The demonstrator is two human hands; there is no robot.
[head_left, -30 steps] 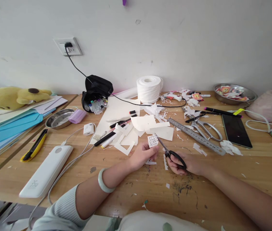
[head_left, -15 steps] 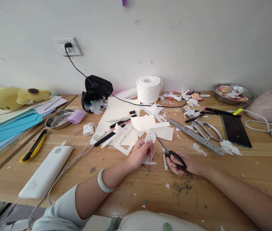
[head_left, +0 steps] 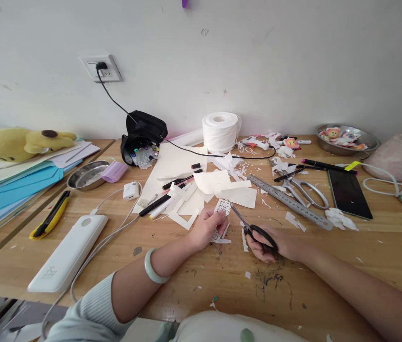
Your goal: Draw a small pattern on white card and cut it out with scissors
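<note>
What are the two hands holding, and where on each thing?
The left hand pinches the patterned paper by its lower part. The right hand holds the black-handled scissors by the handles.

Person: ribbed, pale grey-green sleeve (head_left: pixel 98 300) on left arm, ends near elbow. Pale green, rounded bangle (head_left: pixel 150 267) on left wrist. Right forearm bare. Whitish garment (head_left: pixel 218 327) at near edge, green spot (head_left: pixel 247 335) on it.
</note>
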